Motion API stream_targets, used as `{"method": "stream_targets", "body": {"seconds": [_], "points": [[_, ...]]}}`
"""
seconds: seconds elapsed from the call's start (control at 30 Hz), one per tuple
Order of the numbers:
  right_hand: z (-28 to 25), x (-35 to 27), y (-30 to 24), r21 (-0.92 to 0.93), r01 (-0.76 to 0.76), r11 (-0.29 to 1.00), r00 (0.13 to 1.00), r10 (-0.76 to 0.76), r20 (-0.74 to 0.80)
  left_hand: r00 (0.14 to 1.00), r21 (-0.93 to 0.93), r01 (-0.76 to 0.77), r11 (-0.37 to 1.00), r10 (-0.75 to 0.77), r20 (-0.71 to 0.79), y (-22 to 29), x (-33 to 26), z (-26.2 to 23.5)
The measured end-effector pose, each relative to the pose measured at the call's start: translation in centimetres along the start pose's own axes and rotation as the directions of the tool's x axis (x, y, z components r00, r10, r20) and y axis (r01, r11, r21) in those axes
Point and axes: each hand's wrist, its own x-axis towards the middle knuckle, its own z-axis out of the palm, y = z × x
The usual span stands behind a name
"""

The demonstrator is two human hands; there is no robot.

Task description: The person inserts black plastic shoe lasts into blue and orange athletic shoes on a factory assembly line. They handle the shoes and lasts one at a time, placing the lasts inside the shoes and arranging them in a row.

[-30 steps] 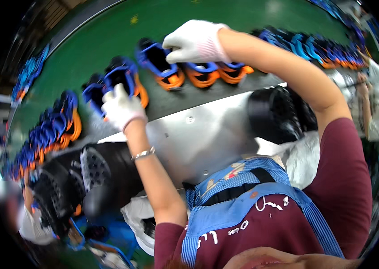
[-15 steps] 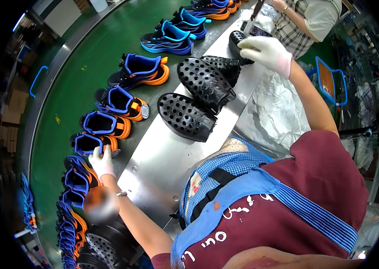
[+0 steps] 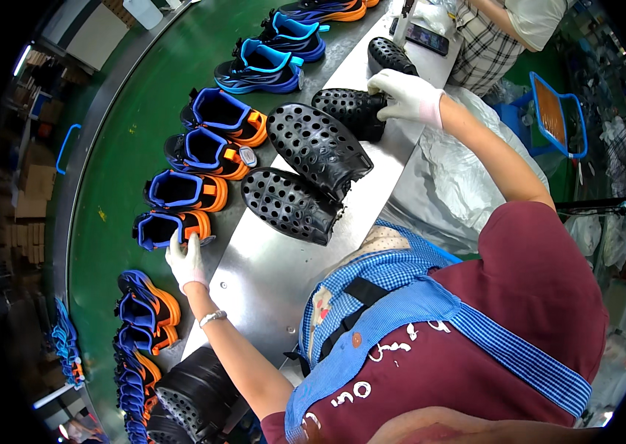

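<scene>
My left hand (image 3: 186,260), in a white glove, has its thumb and fingers closed at the heel of a black, blue and orange sneaker (image 3: 196,220). That sneaker stands upright at the near end of a short row on the green belt. My right hand (image 3: 411,98), also gloved, grips the end of a black perforated shoe form (image 3: 344,108) on the metal ledge. Two larger forms of the same kind, a middle one (image 3: 319,144) and a nearer one (image 3: 283,203), lie close beside it. A further black form (image 3: 389,55) rests beyond my right hand.
The green belt (image 3: 106,192) curves along the left, bearing more sneakers (image 3: 146,307) and blue ones (image 3: 261,65). A phone (image 3: 427,39) lies at the ledge's far end. Another person (image 3: 502,29) is at the far right. Black forms (image 3: 198,388) sit by my left forearm.
My right hand has come back leftward from the farthest black form to the neighbouring one. My left hand and its sneaker have shifted right, and a gap shows behind that sneaker.
</scene>
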Motion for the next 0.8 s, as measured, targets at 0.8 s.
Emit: {"method": "stream_targets", "body": {"seconds": [0.8], "points": [[-2.4, -0.4, -0.3, 0.055, 0.132, 0.99, 0.991, -0.133, 0.01, 0.998, -0.243, -0.048, 0.969, 0.054, 0.018, -1.0, -6.0, -3.0]]}}
